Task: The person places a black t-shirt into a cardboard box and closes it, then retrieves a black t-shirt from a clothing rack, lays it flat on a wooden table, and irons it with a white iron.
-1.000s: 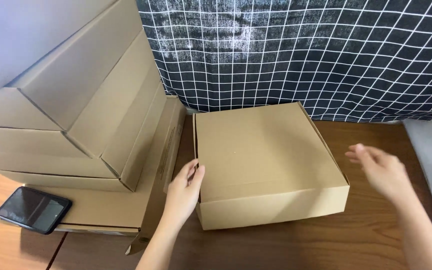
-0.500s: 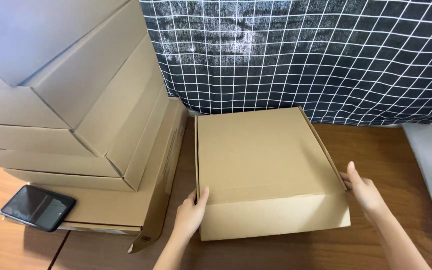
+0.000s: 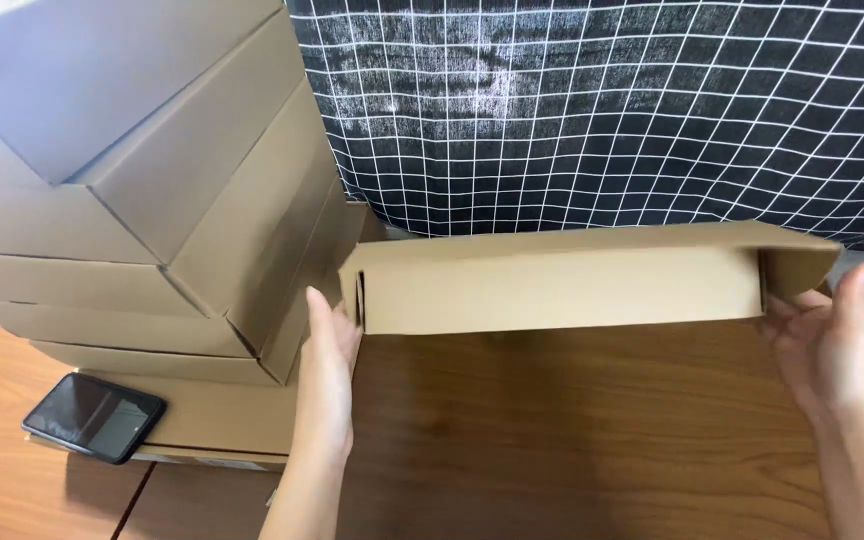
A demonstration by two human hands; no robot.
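bench (image 3: 572,440): dark smooth wood grain | stack of cardboard boxes (image 3: 142,190): matte brown, about five, left of the lifted box | lifted box (image 3: 562,285): one, flat corrugated, raised on edge above bench | left hand (image 3: 327,365), right hand (image 3: 827,340): two, flat, fingers together, pressing box ends | phone (image 3: 94,416): one, glossy black, below stack

Stacked cardboard boxes (image 3: 132,200) at left; black phone (image 3: 94,416) on flat cardboard beneath; grid-patterned dark cloth (image 3: 602,110) behind; wooden table (image 3: 572,440)
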